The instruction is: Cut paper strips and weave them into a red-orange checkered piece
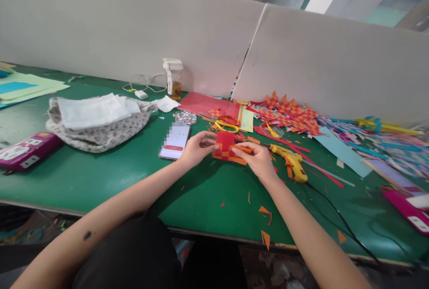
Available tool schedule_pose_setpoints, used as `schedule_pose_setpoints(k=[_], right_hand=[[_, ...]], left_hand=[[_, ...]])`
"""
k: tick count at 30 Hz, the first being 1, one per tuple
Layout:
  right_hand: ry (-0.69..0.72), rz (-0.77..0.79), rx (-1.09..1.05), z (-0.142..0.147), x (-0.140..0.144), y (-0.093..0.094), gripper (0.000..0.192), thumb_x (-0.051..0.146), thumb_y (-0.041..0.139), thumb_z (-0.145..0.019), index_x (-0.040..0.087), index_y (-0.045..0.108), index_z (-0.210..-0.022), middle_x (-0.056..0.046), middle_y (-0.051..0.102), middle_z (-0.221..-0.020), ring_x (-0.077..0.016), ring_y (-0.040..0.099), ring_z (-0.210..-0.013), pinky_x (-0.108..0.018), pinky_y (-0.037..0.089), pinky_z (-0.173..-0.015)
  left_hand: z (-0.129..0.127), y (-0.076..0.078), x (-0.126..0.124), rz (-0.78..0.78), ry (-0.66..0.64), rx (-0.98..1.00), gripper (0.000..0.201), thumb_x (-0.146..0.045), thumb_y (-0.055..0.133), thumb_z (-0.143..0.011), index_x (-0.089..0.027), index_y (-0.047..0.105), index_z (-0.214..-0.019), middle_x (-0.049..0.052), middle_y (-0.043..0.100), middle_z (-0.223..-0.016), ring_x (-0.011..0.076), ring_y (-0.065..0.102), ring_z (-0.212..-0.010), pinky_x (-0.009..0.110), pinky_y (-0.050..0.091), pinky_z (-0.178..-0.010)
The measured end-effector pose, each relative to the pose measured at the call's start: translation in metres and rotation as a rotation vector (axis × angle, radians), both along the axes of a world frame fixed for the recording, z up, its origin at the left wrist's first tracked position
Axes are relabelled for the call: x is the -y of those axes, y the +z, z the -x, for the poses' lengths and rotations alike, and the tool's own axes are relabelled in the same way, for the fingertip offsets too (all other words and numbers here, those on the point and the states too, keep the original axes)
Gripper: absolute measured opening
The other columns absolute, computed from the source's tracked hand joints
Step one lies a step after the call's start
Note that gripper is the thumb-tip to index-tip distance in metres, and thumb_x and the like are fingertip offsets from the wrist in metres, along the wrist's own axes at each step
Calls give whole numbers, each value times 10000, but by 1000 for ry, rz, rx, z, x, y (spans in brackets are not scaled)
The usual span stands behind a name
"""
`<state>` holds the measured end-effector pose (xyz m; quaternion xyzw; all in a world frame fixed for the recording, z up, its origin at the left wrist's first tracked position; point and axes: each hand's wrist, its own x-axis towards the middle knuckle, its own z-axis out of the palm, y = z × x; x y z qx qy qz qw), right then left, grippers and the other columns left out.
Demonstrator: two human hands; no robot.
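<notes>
A small woven piece of red and orange paper strips [225, 140] is held up just above the green table. My left hand [198, 149] pinches its left edge between thumb and fingers. On the other side, my right hand [257, 158] grips the piece's right side, at an orange strip. Just behind the weave lie scissors with yellow handles [228, 127], among red and orange paper scraps. A yellow glue gun [291, 162] rests to the right of my right hand, and a phone with a lit screen [174, 140] lies left of my left hand.
Woven red-orange paper pieces [291, 114] are heaped at the back right, beside loose coloured strips [372, 139]. A lidded bottle [174, 79] stands by the grey partition [134, 30]. At left are a patterned cloth bag [100, 139] and a purple case [31, 151]. The glue gun's cord [342, 219] trails right.
</notes>
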<state>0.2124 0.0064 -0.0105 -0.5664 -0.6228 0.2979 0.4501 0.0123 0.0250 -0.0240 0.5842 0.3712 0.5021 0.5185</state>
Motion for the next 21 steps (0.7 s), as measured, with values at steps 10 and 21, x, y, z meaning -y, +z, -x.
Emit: schedule_pose_setpoints(k=[10,21], right_hand=[[7,-88,144,-13,-7,-7,304,460,684,-654,184,680,-780,-53,701,-809,-212,643,-737,-325,492,-665],[8,-96,133,-10,1,5,255,428,683,-661,183,670,-731,-56,704,-753,-203,655,-678,-323,515,-661]], left_hand=[[-3,-5,0,-76,-43,-34,306,-186,696,-671,-145,588,-954,89,672,-965,164,644,-873,329,512,-819],[-3,-9,4,-107,-14,-270,252,-147,601,-743,-173,572,-992,52,704,-848,163,674,-804,326,537,-807]])
